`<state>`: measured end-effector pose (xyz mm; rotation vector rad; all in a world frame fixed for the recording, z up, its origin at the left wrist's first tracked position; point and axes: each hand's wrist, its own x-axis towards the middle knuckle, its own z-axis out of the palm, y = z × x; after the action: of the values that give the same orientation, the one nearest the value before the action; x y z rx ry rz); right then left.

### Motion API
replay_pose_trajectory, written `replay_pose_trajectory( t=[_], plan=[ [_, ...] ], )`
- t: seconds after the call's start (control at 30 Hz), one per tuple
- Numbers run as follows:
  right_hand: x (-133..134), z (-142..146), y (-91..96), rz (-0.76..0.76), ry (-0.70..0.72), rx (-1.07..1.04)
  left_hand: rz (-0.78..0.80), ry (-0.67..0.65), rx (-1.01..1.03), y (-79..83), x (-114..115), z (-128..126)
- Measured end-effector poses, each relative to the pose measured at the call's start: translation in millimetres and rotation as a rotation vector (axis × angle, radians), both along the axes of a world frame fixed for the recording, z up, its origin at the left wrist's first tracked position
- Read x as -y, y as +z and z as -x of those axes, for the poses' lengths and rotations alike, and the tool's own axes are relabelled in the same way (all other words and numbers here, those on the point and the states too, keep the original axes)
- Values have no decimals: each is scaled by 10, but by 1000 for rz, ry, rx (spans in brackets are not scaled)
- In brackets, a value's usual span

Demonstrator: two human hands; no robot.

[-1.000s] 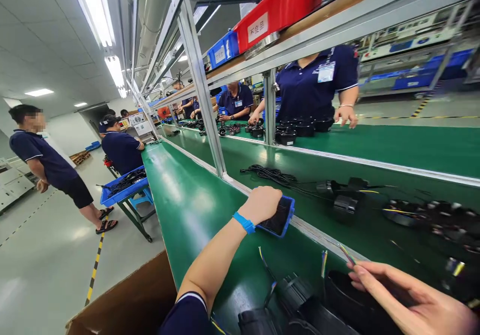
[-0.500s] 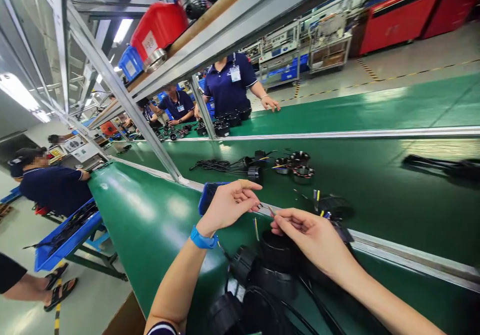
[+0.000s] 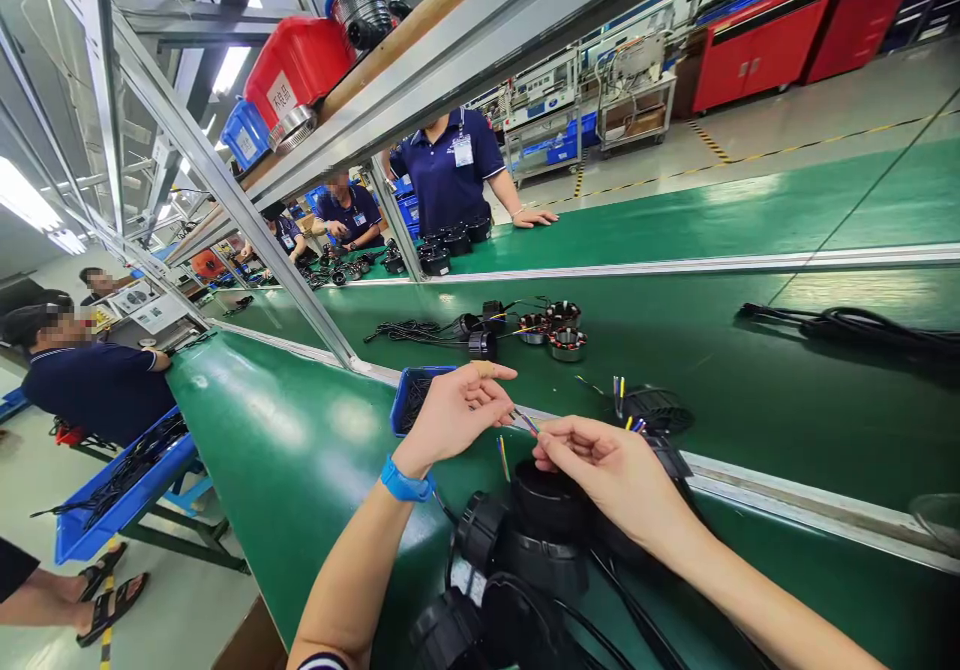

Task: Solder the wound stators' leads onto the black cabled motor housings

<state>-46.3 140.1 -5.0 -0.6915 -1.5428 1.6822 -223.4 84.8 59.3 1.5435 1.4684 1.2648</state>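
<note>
Thin coloured wires (image 3: 530, 423) stretch between my two hands. Thumb and forefinger of my right hand (image 3: 615, 465) pinch them, with the other fingers curled in. At the wires' tips, my left hand (image 3: 454, 415) closes thumb against fingers, while its forefinger points out to the right. Below the hands stand black round housings (image 3: 551, 505) with black cables. Another bundle of coloured wire ends (image 3: 503, 458) rises beside the upper housing. Just behind my left hand is a small blue box (image 3: 403, 412) of dark thin pieces.
Copper-wound rings (image 3: 564, 343) and black cables (image 3: 840, 328) lie on the green belt (image 3: 675, 300) beyond a metal rail. A slanted metal post (image 3: 247, 190) and a shelf with a red bin (image 3: 296, 65) stand ahead. Co-workers (image 3: 450, 175) are across the line and at left.
My view has turned slightly right. The rings and cables on the belt have shifted left past the post. A co-worker's raised hand now rests on the table. My hands keep nearly the same pose.
</note>
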Motion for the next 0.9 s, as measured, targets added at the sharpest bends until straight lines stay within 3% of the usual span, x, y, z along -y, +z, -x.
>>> replay_pose_trajectory(
  t=[0.47, 0.63, 0.9],
  plan=[
    [1, 17, 60, 20, 4, 39, 111, -134, 244, -27, -36, 87],
    [-15, 12, 38, 29, -11, 50, 80, -84, 140, -29, -35, 85],
    [14, 15, 85, 33, 31, -1, 145, -151, 94, -87, -39, 29]
  ],
)
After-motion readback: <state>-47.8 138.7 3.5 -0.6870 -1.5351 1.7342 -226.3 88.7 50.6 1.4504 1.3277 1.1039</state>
